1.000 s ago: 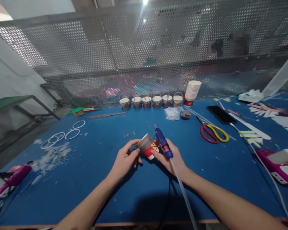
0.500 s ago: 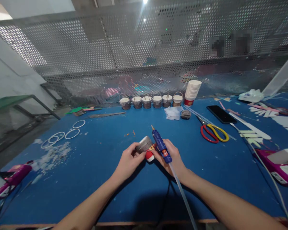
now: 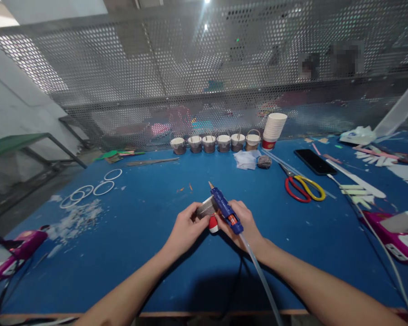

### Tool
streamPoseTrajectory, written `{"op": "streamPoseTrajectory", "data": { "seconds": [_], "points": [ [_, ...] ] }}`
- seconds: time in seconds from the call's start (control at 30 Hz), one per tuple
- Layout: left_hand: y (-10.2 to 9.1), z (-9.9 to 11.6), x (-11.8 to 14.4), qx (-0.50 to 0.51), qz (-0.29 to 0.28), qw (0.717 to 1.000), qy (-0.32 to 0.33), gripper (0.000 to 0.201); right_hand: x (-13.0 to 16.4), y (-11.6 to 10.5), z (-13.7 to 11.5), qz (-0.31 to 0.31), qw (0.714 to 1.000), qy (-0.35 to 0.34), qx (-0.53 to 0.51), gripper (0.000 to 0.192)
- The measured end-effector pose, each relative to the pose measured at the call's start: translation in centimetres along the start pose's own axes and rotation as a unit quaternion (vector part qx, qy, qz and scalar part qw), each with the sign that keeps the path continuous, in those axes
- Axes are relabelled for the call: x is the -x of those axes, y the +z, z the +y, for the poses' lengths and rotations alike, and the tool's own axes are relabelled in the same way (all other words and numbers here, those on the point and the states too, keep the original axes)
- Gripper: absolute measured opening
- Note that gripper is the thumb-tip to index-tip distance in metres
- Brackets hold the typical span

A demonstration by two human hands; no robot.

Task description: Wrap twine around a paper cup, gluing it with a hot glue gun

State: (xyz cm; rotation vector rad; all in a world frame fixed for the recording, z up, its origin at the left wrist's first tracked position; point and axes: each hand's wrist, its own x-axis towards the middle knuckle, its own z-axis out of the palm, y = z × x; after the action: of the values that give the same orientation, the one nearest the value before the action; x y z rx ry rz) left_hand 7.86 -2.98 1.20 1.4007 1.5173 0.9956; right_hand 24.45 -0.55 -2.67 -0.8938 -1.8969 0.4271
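Observation:
My left hand (image 3: 185, 228) grips a small paper cup (image 3: 208, 213) with a red base and a grey wrapping round its side, held on its side above the blue table (image 3: 139, 253). My right hand (image 3: 242, 224) holds a blue glue gun (image 3: 224, 209) by the grip, its tip pointing up and away over the cup. A clear glue stick trails from the gun's back toward me. The two hands touch around the cup.
A row of wrapped cups (image 3: 214, 143) and a white cup stack (image 3: 274, 130) stand by the mesh wall. Red-yellow scissors (image 3: 302, 188), a phone (image 3: 314, 161), white rings (image 3: 95, 188), paper scraps and pink glue guns (image 3: 13, 253) lie around.
The cup has turned in my left hand, and the glue gun has shifted left and closer over it. Both hands drew slightly together.

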Motion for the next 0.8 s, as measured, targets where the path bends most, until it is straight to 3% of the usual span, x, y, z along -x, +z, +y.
{"op": "streamPoseTrajectory", "data": {
  "seconds": [0.37, 0.8],
  "points": [
    [-0.07, -0.66, -0.1, -0.022, -0.017, 0.999, 0.025, 0.017, -0.02, -0.06, -0.35, 0.028, 1.0, 0.0, -0.011, 0.012],
    [0.1, -0.39, 0.12, -0.017, 0.014, 0.999, 0.025, 0.013, 0.33, 0.03, -0.12, 0.015, 1.0, -0.007, -0.005, 0.012]
  ]
}}
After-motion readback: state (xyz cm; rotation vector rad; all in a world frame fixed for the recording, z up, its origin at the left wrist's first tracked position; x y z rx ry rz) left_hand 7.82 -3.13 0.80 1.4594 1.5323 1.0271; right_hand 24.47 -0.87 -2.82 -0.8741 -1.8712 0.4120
